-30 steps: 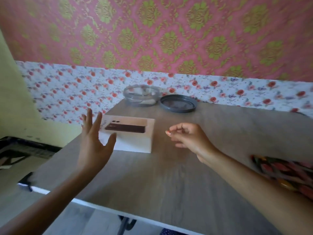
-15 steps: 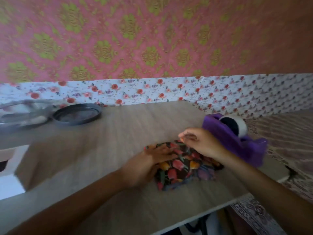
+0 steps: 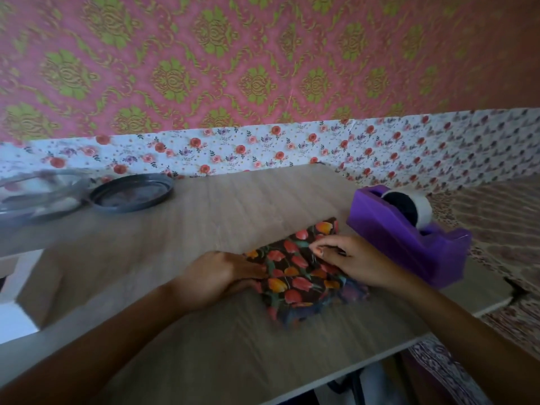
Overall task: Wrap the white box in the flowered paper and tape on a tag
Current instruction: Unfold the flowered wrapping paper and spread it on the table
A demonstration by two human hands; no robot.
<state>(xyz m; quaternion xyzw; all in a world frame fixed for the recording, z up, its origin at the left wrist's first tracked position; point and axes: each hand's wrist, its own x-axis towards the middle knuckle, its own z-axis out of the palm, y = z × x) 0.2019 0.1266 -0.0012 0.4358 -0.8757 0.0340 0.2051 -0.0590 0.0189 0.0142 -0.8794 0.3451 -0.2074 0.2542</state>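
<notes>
Flowered paper is a folded pad lying flat on the tabletop, near the right front edge and just beside the tape dispenser. Not opened out yet, so wrapping hasn't started.

Left hand: fingers nearly straight, laid on the paper's left edge. Reads as an anchor so the pad doesn't slide. Can't tell whether the thumb is under the edge.

Right hand: fingers curled, thumb and forefinger pinching a layer at the top of the pad. My guess is it's finding a loose edge to peel open while the left holds the rest down.

The dispenser is parked within right-hand reach with its tape roll loaded, probably staged for seams and the tag.

White box: not identifiable. A white patch at the far-left frame edge could be it, but it's too blurred to call. It's well apart from the paper either way.

Count:
- hands: 2, both on the paper
- folded paper: 1
- dispenser: 1, roll: 1
- dark round lid: 1, far left rear
- clear bowl: 1, beside the lid, blurred
- tag: 0 in view
</notes>
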